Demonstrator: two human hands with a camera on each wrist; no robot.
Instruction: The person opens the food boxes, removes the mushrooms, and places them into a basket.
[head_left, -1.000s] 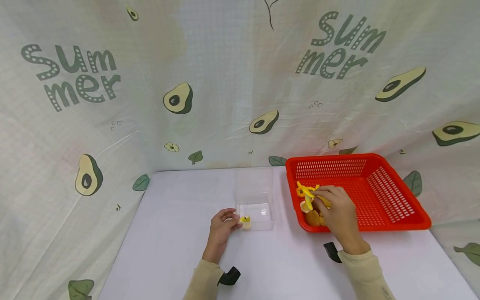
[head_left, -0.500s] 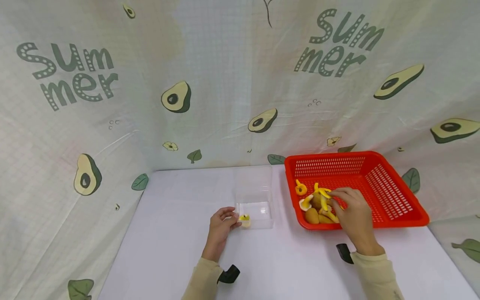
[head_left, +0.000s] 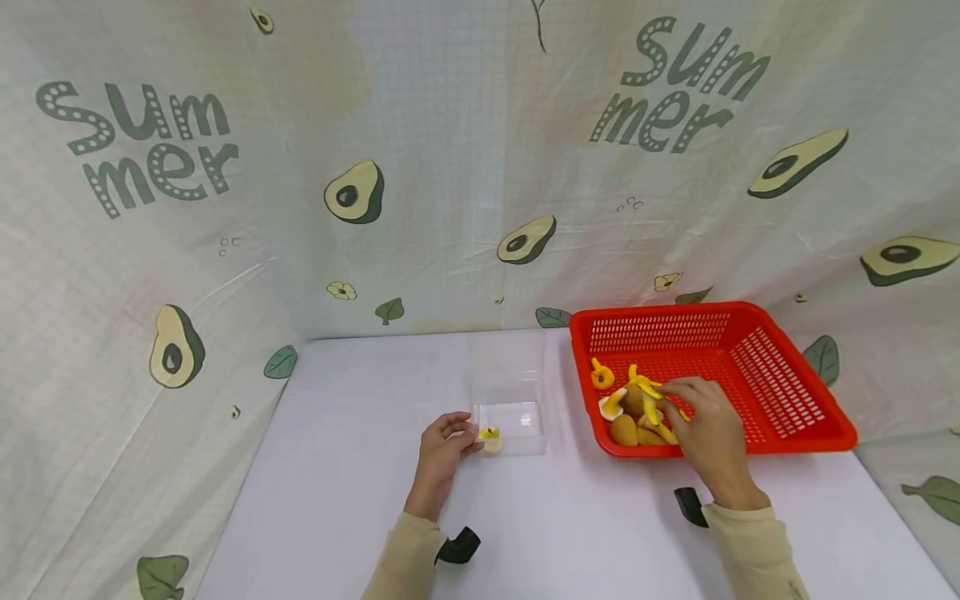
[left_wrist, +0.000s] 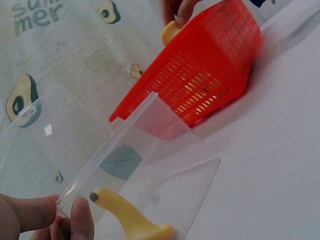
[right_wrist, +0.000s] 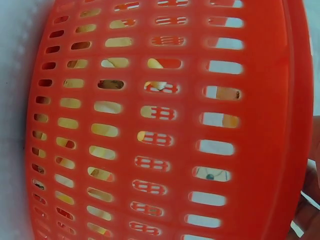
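Note:
My left hand [head_left: 442,454] pinches the left wall of a clear plastic box [head_left: 521,421], thumb on one side and fingers on the other in the left wrist view. Inside lies a curved yellow toy piece [left_wrist: 122,210] with a dark tip and a broader pale end. My right hand [head_left: 708,429] reaches over the front of a red basket [head_left: 652,317] and pinches a yellow toy banana [head_left: 649,403] with split peel strips, above other small pieces. From the right wrist camera the basket's perforated wall hides most of that hand.
Brown rounded pieces [head_left: 624,431], a white-and-yellow piece [head_left: 612,406] and a yellow ring-like piece [head_left: 602,377] lie in the basket's left part. The box's clear lid [head_left: 506,358] is folded back. A printed curtain [head_left: 435,167] stands behind the white table [head_left: 360,400].
My right hand has shifted to the right within the basket with the yellow toy banana, baring the pieces on the left, then stays nearly still. My left hand keeps its place at the box.

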